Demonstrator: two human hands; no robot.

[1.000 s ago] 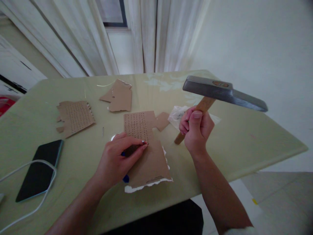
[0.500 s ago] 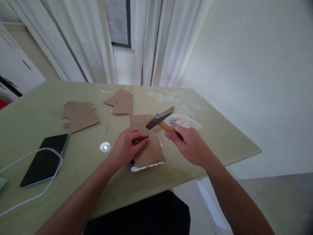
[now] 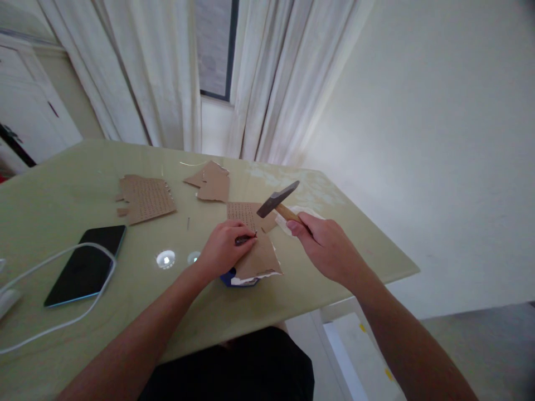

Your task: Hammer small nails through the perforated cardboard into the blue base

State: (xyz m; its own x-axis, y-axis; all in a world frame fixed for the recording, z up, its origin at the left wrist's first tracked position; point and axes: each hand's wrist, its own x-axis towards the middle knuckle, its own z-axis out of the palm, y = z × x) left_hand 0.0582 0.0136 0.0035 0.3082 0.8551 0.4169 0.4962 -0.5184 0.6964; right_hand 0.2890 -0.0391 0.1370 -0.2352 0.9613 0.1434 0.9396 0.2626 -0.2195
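- The step in hand looked like nailing rows of small holes into a cardboard sheet point(image 3: 258, 257): the hammer was poised just above the spot the fingers were steadying.
- The next move would likely call for a short, square blow straight down onto whatever the left fingers pinched, with those fingers kept clear of the hammer's face.
- The left hand point(image 3: 223, 248) rested on the near cardboard sheet, fingers curled together and pinched on a small dark object, probably a nail or punch; it was too small to tell for certain.
- The cardboard sheet lay on the green table point(image 3: 62, 334) near its front edge, with a blue object point(image 3: 229, 278) partly under it.
- The right hand point(image 3: 328, 248) was wrapped tightly around the wooden handle of a hammer point(image 3: 277, 200), its steel head raised slightly above the sheet's perforated far half.
- To the left lay a dark phone point(image 3: 86, 264) with a white cable point(image 3: 54, 328) looping over it.
- Farther back lay two more cardboard pieces point(image 3: 146, 197), one also perforated.
- Pale curtains point(image 3: 259, 83) hung beyond the table.
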